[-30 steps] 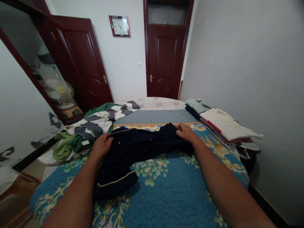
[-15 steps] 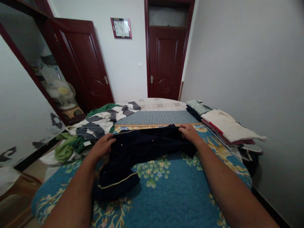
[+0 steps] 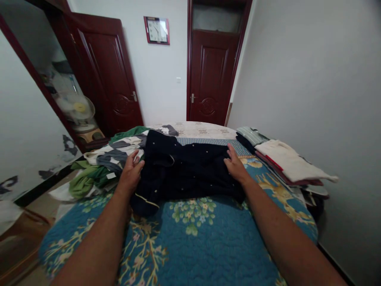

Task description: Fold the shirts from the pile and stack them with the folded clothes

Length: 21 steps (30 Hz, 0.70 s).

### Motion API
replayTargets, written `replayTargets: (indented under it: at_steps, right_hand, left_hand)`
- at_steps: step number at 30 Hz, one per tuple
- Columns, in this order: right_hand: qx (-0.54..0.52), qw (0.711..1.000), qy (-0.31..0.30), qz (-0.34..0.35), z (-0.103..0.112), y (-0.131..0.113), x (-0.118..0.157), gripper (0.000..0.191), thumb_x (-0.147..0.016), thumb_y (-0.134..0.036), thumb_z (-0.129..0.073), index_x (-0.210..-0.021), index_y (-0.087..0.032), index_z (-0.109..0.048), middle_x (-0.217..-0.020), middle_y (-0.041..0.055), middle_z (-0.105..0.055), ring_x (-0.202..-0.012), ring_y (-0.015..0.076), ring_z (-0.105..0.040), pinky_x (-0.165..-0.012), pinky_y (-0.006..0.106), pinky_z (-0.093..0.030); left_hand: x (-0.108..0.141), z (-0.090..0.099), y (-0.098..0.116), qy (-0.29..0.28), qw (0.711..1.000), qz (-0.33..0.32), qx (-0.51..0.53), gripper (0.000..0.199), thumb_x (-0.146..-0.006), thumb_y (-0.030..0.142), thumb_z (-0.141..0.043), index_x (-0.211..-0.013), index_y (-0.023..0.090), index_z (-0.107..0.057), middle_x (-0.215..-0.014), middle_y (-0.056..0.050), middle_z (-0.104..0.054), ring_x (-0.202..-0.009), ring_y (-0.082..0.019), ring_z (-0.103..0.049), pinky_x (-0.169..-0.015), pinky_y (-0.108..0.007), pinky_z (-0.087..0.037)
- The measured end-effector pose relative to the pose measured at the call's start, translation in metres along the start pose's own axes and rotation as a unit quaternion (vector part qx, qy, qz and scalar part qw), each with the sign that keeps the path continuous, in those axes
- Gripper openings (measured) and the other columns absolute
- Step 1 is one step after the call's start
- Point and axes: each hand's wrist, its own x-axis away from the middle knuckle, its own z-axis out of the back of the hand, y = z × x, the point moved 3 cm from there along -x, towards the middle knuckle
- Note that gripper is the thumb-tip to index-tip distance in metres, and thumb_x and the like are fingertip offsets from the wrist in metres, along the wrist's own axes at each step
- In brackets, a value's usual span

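Note:
A dark navy garment [image 3: 190, 171] with small light dots and pale piping lies spread across the blue floral cover [image 3: 208, 246]. At its left edge is my left hand [image 3: 133, 170], fingers apart and holding nothing. My right hand [image 3: 234, 163] is at the garment's right edge, its fingers parted, touching or just beside the cloth. One piped part of the garment reaches up over the striped strip, and another piped part hangs toward me near my left wrist.
On the left lies a loose heap of green, white and grey clothes [image 3: 116, 155]. A stack of folded clothes [image 3: 285, 161] stands at the right edge by the wall. Beyond the table are two dark red doors, a wall clock [image 3: 156, 30] and a fan [image 3: 79, 107].
The navy garment now lies wider and flatter, its far edge farther from me. Both hands have loosened from its edges. The view has shifted slightly.

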Motion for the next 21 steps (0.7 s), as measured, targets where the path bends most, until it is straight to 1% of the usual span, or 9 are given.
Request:
replayTargets:
  at_steps: [2,4,6,9,12,14,16,19,21]
  right_hand:
    - [0.099,0.995,-0.022,0.005,-0.001,0.008,0.005,0.063,-0.092,-0.028,-0.051,-0.155,-0.02,-0.054,-0.17,0.013,-0.041,-0.156,0.0255,-0.04,-0.127,0.046,-0.036]
    - [0.18,0.983,-0.033,0.001,0.006,0.011,0.008,0.047,-0.093,-0.025,-0.052,-0.137,-0.018,-0.069,-0.152,0.0162,-0.06,-0.147,0.0272,-0.051,-0.125,0.046,-0.037]
    - [0.24,0.97,-0.043,-0.019,0.015,0.01,0.011,0.037,-0.096,-0.028,-0.054,-0.125,-0.017,-0.074,-0.135,0.0181,-0.071,-0.131,0.0292,-0.063,-0.118,0.044,-0.043]
    - [0.305,0.944,-0.098,-0.081,0.026,0.008,0.014,0.038,-0.099,-0.046,-0.057,-0.11,-0.016,-0.077,-0.113,0.0186,-0.077,-0.106,0.0306,-0.072,-0.094,0.04,-0.052]
    - [0.331,0.916,-0.199,-0.105,0.024,0.008,0.019,0.037,-0.096,-0.052,-0.062,-0.096,-0.018,-0.076,-0.098,0.0139,-0.078,-0.088,0.0268,-0.071,-0.074,0.032,-0.047]
    - [0.344,0.904,-0.239,-0.085,0.019,0.008,0.021,0.026,-0.095,-0.042,-0.064,-0.09,-0.018,-0.074,-0.093,0.0114,-0.078,-0.084,0.0238,-0.07,-0.069,0.03,-0.042]
    - [0.357,0.899,-0.245,-0.069,0.015,0.009,0.021,0.016,-0.092,-0.028,-0.063,-0.085,-0.018,-0.073,-0.09,0.0103,-0.077,-0.082,0.0217,-0.068,-0.067,0.029,-0.039]
    - [0.323,0.915,-0.231,-0.065,0.012,0.007,0.02,0.016,-0.09,-0.022,-0.061,-0.078,-0.018,-0.071,-0.086,0.0091,-0.075,-0.081,0.0196,-0.066,-0.067,0.027,-0.039]
    - [0.238,0.937,-0.236,-0.1,0.013,0.004,0.02,0.027,-0.096,-0.034,-0.059,-0.08,-0.018,-0.072,-0.083,0.0083,-0.073,-0.077,0.0186,-0.065,-0.065,0.027,-0.042]
  left_hand:
    - [0.001,0.0,-0.005,-0.032,0.999,0.005,-0.024,0.068,-0.094,0.048,-0.06,-0.156,0.022,-0.049,-0.159,-0.015,-0.057,-0.145,-0.032,-0.056,-0.113,-0.042,-0.051]
    - [0.004,0.0,-0.01,-0.086,0.991,0.018,-0.106,0.072,-0.088,0.054,-0.069,-0.148,0.016,-0.058,-0.151,-0.02,-0.063,-0.139,-0.037,-0.061,-0.112,-0.045,-0.051]
    - [0.008,0.001,-0.014,-0.124,0.974,0.04,-0.186,0.074,-0.083,0.054,-0.074,-0.143,0.012,-0.062,-0.14,-0.022,-0.07,-0.129,-0.04,-0.067,-0.108,-0.046,-0.053]
    - [0.013,0.001,-0.014,-0.154,0.961,0.037,-0.229,0.055,-0.083,0.042,-0.074,-0.131,0.015,-0.071,-0.129,-0.02,-0.076,-0.121,-0.039,-0.072,-0.102,-0.045,-0.055]
    - [0.017,-0.002,-0.009,-0.182,0.963,0.003,-0.198,0.038,-0.083,0.03,-0.07,-0.119,0.018,-0.075,-0.127,-0.017,-0.078,-0.122,-0.036,-0.072,-0.104,-0.042,-0.054]
    - [0.018,-0.001,-0.008,-0.187,0.967,0.01,-0.172,0.036,-0.082,0.028,-0.068,-0.115,0.018,-0.076,-0.121,-0.016,-0.08,-0.117,-0.035,-0.074,-0.101,-0.042,-0.056]
    - [0.02,0.001,-0.008,-0.201,0.97,0.049,-0.128,0.038,-0.082,0.03,-0.068,-0.116,0.017,-0.075,-0.108,-0.014,-0.082,-0.102,-0.033,-0.077,-0.089,-0.041,-0.06]
    - [0.025,0.007,-0.008,-0.222,0.967,0.122,-0.019,0.059,-0.084,0.044,-0.071,-0.135,0.016,-0.066,-0.095,-0.01,-0.081,-0.085,-0.031,-0.078,-0.074,-0.039,-0.062]
    - [0.028,0.012,-0.005,-0.233,0.963,0.133,0.037,0.08,-0.084,0.055,-0.074,-0.151,0.018,-0.054,-0.105,-0.012,-0.08,-0.093,-0.032,-0.079,-0.079,-0.041,-0.063]
